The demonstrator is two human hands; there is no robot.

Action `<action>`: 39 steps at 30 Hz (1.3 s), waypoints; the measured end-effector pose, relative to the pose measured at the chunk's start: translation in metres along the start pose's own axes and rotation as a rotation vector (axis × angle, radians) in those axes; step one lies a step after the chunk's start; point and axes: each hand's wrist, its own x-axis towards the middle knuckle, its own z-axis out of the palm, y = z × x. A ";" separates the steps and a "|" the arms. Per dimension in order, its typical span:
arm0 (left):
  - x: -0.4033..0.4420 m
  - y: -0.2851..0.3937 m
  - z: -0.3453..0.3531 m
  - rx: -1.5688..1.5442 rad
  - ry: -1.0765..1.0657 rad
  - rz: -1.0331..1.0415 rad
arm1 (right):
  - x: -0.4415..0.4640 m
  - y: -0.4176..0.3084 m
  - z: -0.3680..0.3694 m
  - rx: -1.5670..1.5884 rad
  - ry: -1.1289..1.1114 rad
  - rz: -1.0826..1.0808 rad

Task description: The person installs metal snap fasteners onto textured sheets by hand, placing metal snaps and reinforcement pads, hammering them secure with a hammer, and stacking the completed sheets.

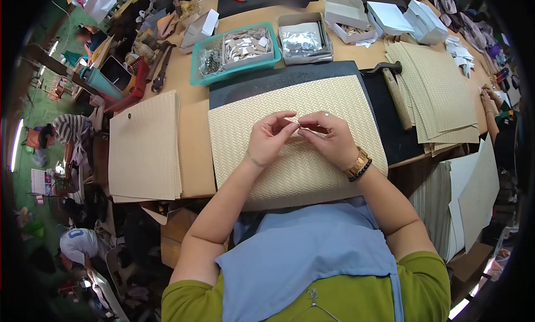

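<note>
My left hand [271,134] and my right hand [330,135] meet fingertip to fingertip, both pinched closed around something too small to make out. Below them lies a cream sheet with a woven herringbone texture [251,174], its near edge bending over the table's front. Under that sheet is a dark mat [334,69]. A hammer with a wooden handle [397,99] rests to the right, its dark head toward the back.
Left stands a stack of cream sheets [145,149] with a small dark round piece on top; another stack [440,93] lies right. Behind are a teal tray [194,71] of small parts, a box with clear packets [301,40] and white boxes [390,16]. Other people work at both sides.
</note>
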 end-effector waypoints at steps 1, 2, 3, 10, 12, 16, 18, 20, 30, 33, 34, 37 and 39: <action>0.000 -0.002 -0.002 -0.011 0.007 0.013 | 0.002 -0.003 0.002 0.017 0.017 -0.013; 0.000 -0.004 -0.003 -0.022 0.014 0.025 | 0.003 -0.004 0.003 0.035 0.033 -0.026; 0.000 -0.004 -0.004 -0.028 0.025 0.028 | 0.005 -0.003 0.003 0.007 0.030 -0.037; 0.010 0.003 -0.013 -0.080 0.129 -0.059 | 0.029 -0.004 0.005 -0.273 0.029 -0.237; 0.021 0.000 -0.018 -0.106 0.141 0.007 | 0.041 0.000 0.005 -0.306 0.022 -0.259; 0.044 0.023 -0.028 0.481 0.162 0.135 | 0.071 0.026 0.004 -0.104 0.046 -0.127; 0.055 0.018 -0.035 1.045 0.170 0.349 | 0.075 0.035 0.000 -0.113 0.062 0.041; 0.058 0.014 -0.038 1.263 0.118 0.300 | 0.076 0.037 -0.003 -0.099 0.063 0.170; 0.090 0.026 -0.046 0.838 -0.043 -0.062 | 0.071 0.041 -0.005 -0.104 0.014 0.133; 0.093 0.023 -0.049 0.716 -0.068 -0.110 | 0.070 0.041 -0.004 -0.139 0.014 0.117; 0.095 0.021 -0.051 0.693 -0.073 -0.123 | 0.070 0.037 -0.004 -0.159 0.011 0.115; 0.096 0.020 -0.052 0.655 -0.074 -0.138 | 0.071 0.037 -0.003 -0.217 0.007 0.063; 0.096 0.021 -0.051 0.650 -0.070 -0.147 | 0.071 0.043 0.000 -0.258 0.018 0.007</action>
